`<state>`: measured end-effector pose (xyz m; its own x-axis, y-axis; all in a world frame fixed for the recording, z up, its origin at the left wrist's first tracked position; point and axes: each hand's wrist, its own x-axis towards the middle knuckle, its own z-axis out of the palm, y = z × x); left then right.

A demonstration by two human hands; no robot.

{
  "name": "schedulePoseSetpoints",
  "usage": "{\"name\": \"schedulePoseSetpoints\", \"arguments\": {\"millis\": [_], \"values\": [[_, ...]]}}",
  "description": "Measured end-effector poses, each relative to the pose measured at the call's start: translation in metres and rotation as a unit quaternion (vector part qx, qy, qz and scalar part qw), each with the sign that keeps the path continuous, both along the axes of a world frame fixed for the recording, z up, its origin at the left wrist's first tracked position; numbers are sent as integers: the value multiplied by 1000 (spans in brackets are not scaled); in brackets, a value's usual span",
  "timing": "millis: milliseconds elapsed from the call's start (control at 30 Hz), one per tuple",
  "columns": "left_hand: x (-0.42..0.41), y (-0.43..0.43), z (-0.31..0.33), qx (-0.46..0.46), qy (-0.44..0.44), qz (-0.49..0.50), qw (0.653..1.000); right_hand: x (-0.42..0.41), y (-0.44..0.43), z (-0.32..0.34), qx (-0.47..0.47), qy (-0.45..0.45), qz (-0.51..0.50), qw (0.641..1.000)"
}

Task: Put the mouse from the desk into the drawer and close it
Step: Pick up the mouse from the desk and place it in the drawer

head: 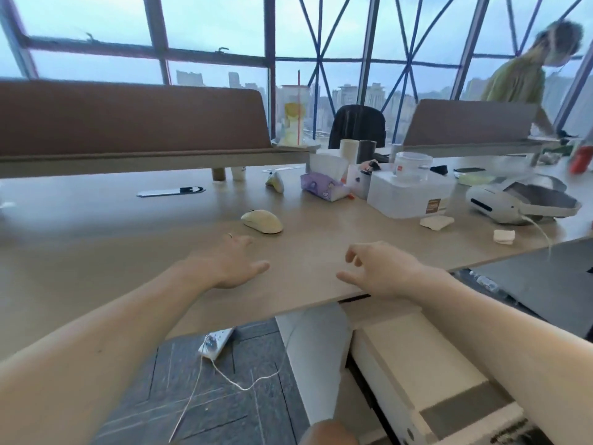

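A cream-white mouse [262,221] lies on the light wooden desk [128,232], a little beyond my hands. My left hand [232,263] hovers over the desk just short of the mouse, fingers spread, holding nothing. My right hand [380,273] is near the desk's front edge, fingers loosely curled and apart, empty. Below the desk edge on the right stands a white drawer cabinet [414,364]; whether a drawer is open I cannot tell.
A tissue pack [322,186], a white box [409,195] with a clear container on it, a white headset-like device [519,202] and crumpled tissues [436,222] crowd the desk's right side. Brown dividers stand behind. A power strip [215,343] lies on the floor. A person stands far right.
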<state>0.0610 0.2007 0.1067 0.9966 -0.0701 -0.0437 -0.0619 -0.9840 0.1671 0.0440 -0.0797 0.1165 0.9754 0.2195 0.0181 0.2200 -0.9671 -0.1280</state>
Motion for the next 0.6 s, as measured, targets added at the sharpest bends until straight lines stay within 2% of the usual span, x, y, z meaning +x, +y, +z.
{"name": "schedulePoseSetpoints", "arguments": {"millis": [100,267,600], "values": [[13,31,-19,-19,22,49,998,32,36,-4,-13,-5,28,1000],[28,55,-49,-6,-21,85,996,84,83,-15,-6,-17,63,998],[53,57,-65,16,-35,99,994,187,150,-44,104,-74,156,980]]}}
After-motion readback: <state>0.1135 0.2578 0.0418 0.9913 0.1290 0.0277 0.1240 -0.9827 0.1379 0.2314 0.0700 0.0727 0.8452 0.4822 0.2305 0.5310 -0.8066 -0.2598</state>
